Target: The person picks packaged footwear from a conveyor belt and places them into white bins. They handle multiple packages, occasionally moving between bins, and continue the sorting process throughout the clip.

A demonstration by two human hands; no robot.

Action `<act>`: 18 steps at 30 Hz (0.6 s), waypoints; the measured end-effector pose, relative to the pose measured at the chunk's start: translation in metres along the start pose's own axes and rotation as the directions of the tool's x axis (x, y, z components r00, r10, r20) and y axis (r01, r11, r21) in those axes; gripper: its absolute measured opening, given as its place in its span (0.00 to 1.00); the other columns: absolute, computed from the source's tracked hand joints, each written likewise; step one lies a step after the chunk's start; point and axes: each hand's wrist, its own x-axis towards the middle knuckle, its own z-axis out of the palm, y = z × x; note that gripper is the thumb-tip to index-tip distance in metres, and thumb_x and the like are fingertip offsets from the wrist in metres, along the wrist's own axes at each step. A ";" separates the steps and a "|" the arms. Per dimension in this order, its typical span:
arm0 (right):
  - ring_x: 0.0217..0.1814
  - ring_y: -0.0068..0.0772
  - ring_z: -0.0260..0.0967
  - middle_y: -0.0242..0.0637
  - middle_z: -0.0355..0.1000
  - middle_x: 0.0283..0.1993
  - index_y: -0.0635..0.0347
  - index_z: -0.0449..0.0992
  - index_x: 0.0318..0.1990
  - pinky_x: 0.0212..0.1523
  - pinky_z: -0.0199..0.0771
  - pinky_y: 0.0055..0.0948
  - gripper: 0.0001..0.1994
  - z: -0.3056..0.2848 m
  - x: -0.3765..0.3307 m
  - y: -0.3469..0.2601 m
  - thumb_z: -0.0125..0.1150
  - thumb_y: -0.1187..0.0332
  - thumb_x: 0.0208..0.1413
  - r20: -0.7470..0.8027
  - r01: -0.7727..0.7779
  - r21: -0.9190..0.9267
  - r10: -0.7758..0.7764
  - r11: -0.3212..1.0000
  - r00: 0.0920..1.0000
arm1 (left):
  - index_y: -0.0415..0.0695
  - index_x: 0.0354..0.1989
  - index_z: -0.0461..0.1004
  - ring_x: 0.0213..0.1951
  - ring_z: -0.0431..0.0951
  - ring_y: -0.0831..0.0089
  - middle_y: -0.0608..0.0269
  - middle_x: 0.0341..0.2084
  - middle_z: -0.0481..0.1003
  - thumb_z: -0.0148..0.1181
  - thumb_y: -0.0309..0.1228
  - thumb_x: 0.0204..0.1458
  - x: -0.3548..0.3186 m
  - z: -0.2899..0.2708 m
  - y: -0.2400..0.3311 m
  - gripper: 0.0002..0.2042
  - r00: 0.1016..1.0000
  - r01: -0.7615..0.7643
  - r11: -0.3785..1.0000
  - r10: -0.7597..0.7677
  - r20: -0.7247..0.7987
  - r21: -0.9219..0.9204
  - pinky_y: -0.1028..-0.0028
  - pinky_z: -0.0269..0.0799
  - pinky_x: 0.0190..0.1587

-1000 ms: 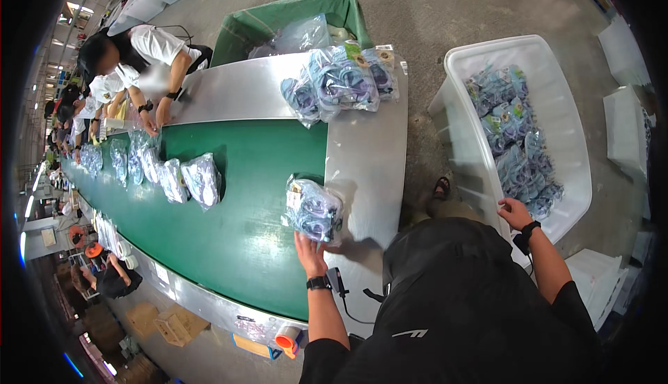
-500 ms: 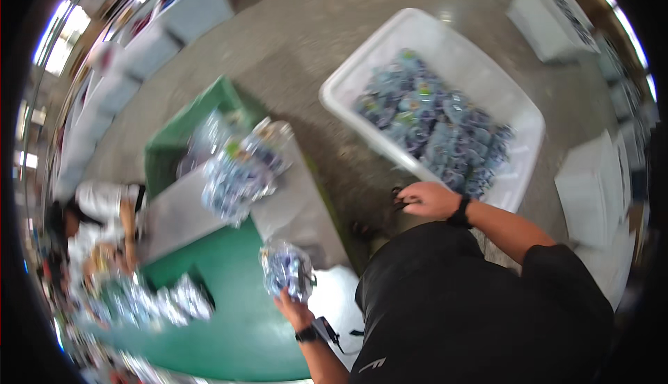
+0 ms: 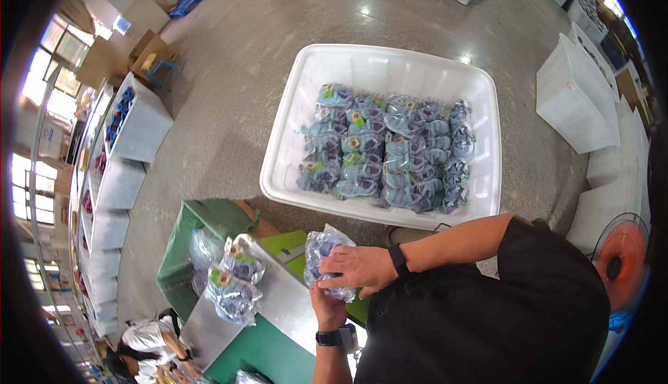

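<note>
My left hand [image 3: 330, 307], with a black watch on its wrist, grips the lower end of a clear plastic bag [image 3: 324, 241] of light blue and purple footwear, perhaps sandals. Across the front of that bag lies my right hand [image 3: 360, 268], its fingers bent over the plastic and pressing it. Both hands meet at the bag, just in front of my body. Beyond them stands a large white tub [image 3: 381, 211], where similar bagged pairs [image 3: 362, 149] are stacked in rows. More bagged footwear [image 3: 235, 288] lies on the grey metal tabletop to the left.
A green-lined bin [image 3: 182, 259] adjoins the metal table [image 3: 289, 307]. The green belt [image 3: 268, 353] runs along its near side, with a co-worker [image 3: 149, 349] at the lower left. White tubs [image 3: 132, 123] line the left; others [image 3: 574, 99] and an orange fan [image 3: 621, 266] stand right.
My view has swung toward the white tub. My right hand has come from beside the tub onto the bag, which my left hand has raised from over the table.
</note>
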 end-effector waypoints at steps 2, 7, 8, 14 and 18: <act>0.61 0.45 0.67 0.46 0.69 0.58 0.55 0.70 0.61 0.63 0.62 0.44 0.33 -0.010 -0.012 0.020 0.71 0.67 0.43 0.027 -0.068 -0.102 0.071 0.993 0.997 | 0.51 0.63 0.64 0.59 0.73 0.64 0.62 0.56 0.72 0.52 0.46 0.65 0.020 0.028 -0.008 0.22 0.995 0.080 0.994 -0.084 0.045 0.079 0.58 0.71 0.58; 0.44 0.43 0.73 0.40 0.71 0.41 0.56 0.75 0.47 0.43 0.73 0.41 0.17 -0.048 -0.041 0.084 0.62 0.61 0.51 0.090 -0.297 -0.253 0.328 0.921 0.940 | 0.51 0.68 0.61 0.50 0.77 0.64 0.61 0.47 0.74 0.53 0.43 0.66 0.053 0.101 -0.013 0.24 0.983 0.181 0.957 -0.181 -0.025 0.225 0.65 0.76 0.48; 0.41 0.47 0.74 0.42 0.71 0.39 0.57 0.74 0.40 0.39 0.74 0.43 0.15 -0.064 -0.050 0.101 0.64 0.61 0.46 -0.003 -0.321 -0.217 0.328 0.922 0.945 | 0.51 0.68 0.60 0.47 0.77 0.64 0.61 0.44 0.74 0.53 0.42 0.66 0.053 0.112 -0.010 0.24 0.989 0.145 0.951 -0.146 -0.015 0.273 0.66 0.77 0.45; 0.48 0.47 0.72 0.42 0.71 0.44 0.57 0.73 0.47 0.47 0.75 0.44 0.24 -0.169 -0.088 0.208 0.71 0.68 0.37 -0.017 -0.385 -0.306 0.400 0.870 0.916 | 0.37 0.68 0.58 0.40 0.79 0.69 0.58 0.42 0.72 0.57 0.29 0.63 0.060 0.124 0.002 0.26 0.992 -0.062 0.863 0.110 -0.066 0.501 0.72 0.79 0.38; 0.53 0.48 0.70 0.42 0.71 0.49 0.57 0.73 0.54 0.53 0.73 0.43 0.29 -0.221 -0.106 0.285 0.71 0.70 0.38 -0.141 -0.400 -0.438 0.378 0.805 0.915 | 0.38 0.66 0.61 0.39 0.78 0.69 0.59 0.40 0.73 0.55 0.30 0.65 0.050 0.092 0.002 0.22 0.973 0.009 0.846 0.116 -0.200 0.534 0.71 0.78 0.38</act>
